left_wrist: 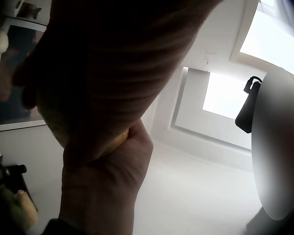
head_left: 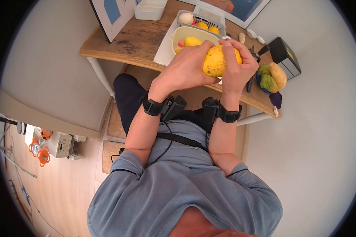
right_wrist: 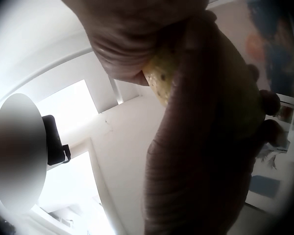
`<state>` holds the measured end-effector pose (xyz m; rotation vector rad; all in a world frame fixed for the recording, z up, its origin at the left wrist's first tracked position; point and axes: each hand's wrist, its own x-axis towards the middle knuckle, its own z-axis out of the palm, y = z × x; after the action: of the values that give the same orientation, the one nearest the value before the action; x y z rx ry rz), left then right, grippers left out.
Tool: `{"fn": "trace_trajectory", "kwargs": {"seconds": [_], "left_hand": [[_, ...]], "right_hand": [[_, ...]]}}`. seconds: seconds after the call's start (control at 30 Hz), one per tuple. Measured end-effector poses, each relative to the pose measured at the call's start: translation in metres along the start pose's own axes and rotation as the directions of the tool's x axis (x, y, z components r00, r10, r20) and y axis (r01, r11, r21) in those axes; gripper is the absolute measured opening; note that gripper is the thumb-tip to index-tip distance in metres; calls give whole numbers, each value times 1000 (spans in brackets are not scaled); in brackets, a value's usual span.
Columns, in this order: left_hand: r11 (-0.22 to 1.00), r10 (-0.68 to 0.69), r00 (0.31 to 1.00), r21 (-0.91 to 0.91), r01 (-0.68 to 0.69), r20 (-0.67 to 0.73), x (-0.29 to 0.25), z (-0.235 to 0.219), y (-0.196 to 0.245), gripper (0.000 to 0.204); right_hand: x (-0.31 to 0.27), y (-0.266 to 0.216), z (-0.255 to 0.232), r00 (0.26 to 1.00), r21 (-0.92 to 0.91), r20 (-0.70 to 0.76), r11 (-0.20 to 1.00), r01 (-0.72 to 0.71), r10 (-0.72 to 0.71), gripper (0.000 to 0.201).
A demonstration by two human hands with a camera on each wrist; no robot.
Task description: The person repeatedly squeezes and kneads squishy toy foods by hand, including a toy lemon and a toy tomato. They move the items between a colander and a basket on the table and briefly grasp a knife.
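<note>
Both hands hold one large yellow fruit (head_left: 215, 62) with dark specks all over its skin, over the table's front edge. My left hand (head_left: 186, 65) grips it from the left, with the thumb along its top. Around its right end curl the fingers of my right hand (head_left: 238, 71), the thumb lying across the skin. In the right wrist view a strip of the speckled fruit (right_wrist: 159, 81) shows between dark, shaded hands. Most of its underside is hidden. Just behind it stands a cream basin (head_left: 177, 34) with a yellow fruit (head_left: 192, 41) and a small red piece inside.
A grey basket (head_left: 221, 32) with several round items stands behind the basin. At the right are a black box (head_left: 283, 57), a black-handled knife (head_left: 262, 50), and a blue bowl with green and tan produce (head_left: 277, 75). A white tub (head_left: 151, 10) and picture frame (head_left: 110, 17) stand left.
</note>
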<state>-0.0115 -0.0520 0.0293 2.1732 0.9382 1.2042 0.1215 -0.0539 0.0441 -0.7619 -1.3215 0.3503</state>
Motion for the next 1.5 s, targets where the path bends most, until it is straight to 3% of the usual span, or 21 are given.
{"fn": "trace_trajectory", "kwargs": {"seconds": [0.2, 0.37, 0.57, 0.63, 0.67, 0.77, 0.83, 0.9, 0.97, 1.03, 1.1, 1.17, 1.2, 1.27, 1.37, 1.4, 1.43, 1.47, 1.5], "left_hand": [[999, -3, 1000, 49, 2, 22, -2, 5, 4, 68], [998, 67, 997, 20, -66, -42, -3, 7, 6, 79], [996, 86, 992, 11, -85, -96, -2, 9, 5, 82], [988, 153, 975, 55, -146, -160, 1, 13, -5, 83], [974, 221, 949, 102, -203, -222, 2, 14, -9, 84], [981, 188, 958, 87, -173, -216, 0, 8, -7, 90], [985, 174, 951, 30, -172, -257, 2, 5, -6, 86], [985, 156, 941, -29, -173, -300, 2, 3, 0, 82], [963, -20, 956, -264, -60, -292, 1, -1, 13, 74], [957, -19, 944, -280, -79, -330, 2, 3, 5, 72], [949, -19, 930, -298, -99, -368, 2, 7, 1, 70], [837, -44, 921, -517, -178, -388, 3, 8, 0, 75], [838, -43, 922, -516, -177, -386, 4, 6, 2, 75], [673, -138, 938, -724, -147, -319, 3, 4, 7, 78], [706, -94, 925, -679, -199, -369, 4, 14, 12, 73], [708, -95, 925, -678, -198, -369, 4, 14, 8, 73], [772, -75, 950, -620, -137, -304, 5, 13, 3, 70], [829, -63, 970, -553, -80, -235, 5, 12, 0, 67], [828, -63, 970, -555, -81, -236, 4, 11, -1, 67]], "right_hand": [[1, -1, -5, 999, -71, -33, 997, -30, 28, 11], [2, 2, -5, 997, -61, -29, 996, -70, 68, 13], [-1, 3, 2, 999, -211, -14, 976, -49, 47, 18], [-2, 3, 6, 974, -354, 163, 912, 207, -158, 32], [-2, 2, 6, 974, -356, 164, 911, 208, -158, 32], [0, 3, 8, 936, -291, 242, 901, 320, -255, 49], [-1, 5, 8, 954, -141, 207, 959, 246, -215, 58], [-2, -1, 8, 964, -107, 206, 975, 196, -171, 58], [-3, -1, 9, 971, -65, 204, 988, 142, -126, 58], [-3, 2, 8, 975, 37, 220, 999, 36, -44, 56], [-5, 0, 8, 982, 74, 188, 997, 22, -35, 53], [-6, -2, 7, 988, 118, 155, 993, 7, -26, 51], [-6, -3, 7, 992, 160, 120, 987, 13, -32, 48], [-7, -3, 6, 996, 198, 83, 980, 22, -39, 46], [-7, -3, 5, 996, 205, 3, 975, 83, -86, 42], [-7, -4, 4, 993, 278, -92, 956, 93, -70, 40], [-7, -6, 2, 982, 346, -184, 932, 109, -47, 39], [-6, -7, -1, 982, 345, -184, 932, 110, -47, 39], [-5, -9, -4, 973, 347, -232, 934, 86, -3, 38]]}}
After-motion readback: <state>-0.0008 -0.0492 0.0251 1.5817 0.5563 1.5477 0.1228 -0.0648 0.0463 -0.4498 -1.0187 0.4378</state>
